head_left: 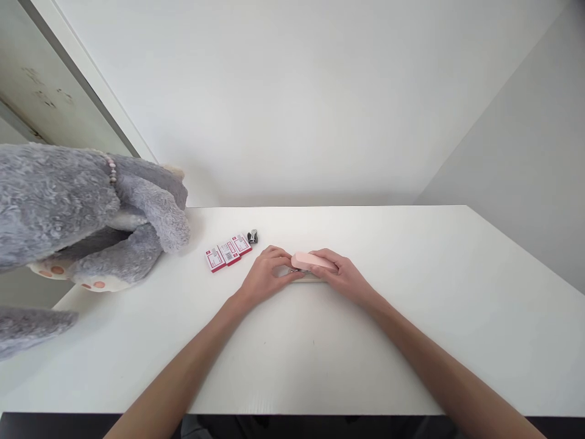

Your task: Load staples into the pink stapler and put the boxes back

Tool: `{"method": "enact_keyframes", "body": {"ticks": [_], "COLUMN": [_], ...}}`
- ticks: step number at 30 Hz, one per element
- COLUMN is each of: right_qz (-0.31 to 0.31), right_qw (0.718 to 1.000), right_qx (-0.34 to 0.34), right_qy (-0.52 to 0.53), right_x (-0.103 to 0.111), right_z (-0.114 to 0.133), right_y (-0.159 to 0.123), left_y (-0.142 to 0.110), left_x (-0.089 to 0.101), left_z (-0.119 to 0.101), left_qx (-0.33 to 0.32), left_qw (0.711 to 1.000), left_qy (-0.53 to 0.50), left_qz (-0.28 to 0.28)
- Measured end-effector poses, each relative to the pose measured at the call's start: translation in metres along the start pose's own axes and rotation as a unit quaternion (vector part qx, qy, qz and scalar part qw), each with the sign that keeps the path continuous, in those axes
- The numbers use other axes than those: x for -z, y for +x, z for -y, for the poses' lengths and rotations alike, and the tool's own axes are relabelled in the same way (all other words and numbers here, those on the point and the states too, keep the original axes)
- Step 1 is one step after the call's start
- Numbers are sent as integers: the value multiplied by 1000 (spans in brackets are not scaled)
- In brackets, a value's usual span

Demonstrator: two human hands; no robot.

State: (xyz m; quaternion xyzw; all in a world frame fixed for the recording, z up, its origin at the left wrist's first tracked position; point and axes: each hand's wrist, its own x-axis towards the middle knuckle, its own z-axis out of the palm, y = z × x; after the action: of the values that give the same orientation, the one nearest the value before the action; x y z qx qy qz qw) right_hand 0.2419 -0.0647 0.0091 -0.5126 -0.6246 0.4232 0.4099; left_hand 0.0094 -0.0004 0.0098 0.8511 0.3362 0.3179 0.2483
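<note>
A pale pink stapler (pixel 311 261) lies in the middle of the white table, with some metal showing beneath its upper arm. My right hand (pixel 340 274) is closed around its right end, thumb on the near side and fingers over the far side. At the left end, my left hand (pixel 269 272) curls its thumb and fingers against the stapler's front. A thin pale edge (pixel 309 280) runs low between the hands; whether it is the stapler's base or something under it, I cannot tell. My fingertips partly hide the metal parts.
Small red-and-white boxes (pixel 228 251) lie in a row left of my hands, with a small black-and-silver staple remover (pixel 253 236) beside them. A large grey plush toy (pixel 132 207) leans over the table's left side. Behind the table (pixel 411 353) rises a white wall (pixel 311 110).
</note>
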Motion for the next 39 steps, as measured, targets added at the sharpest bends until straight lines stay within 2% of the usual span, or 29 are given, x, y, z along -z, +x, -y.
{"method": "enact_keyframes", "body": {"ticks": [8,24,39], "right_qz": [4,3,4], "right_qw": [1000,1000,1000], "right_qx": [19,18,17], "right_qy": [-2,2,1], "right_x": [1,0,0], "right_z": [2,6,8], "right_y": [-2,-3,-4], "left_y": [0,-2,-2], "left_x": [0,1,2], "left_z": [-2,-7,-7], "left_qx": [4,46,55], "left_qw": [1000,999,998], "left_qy": [-13,-27,-31], "left_qz": [14,10,20]}}
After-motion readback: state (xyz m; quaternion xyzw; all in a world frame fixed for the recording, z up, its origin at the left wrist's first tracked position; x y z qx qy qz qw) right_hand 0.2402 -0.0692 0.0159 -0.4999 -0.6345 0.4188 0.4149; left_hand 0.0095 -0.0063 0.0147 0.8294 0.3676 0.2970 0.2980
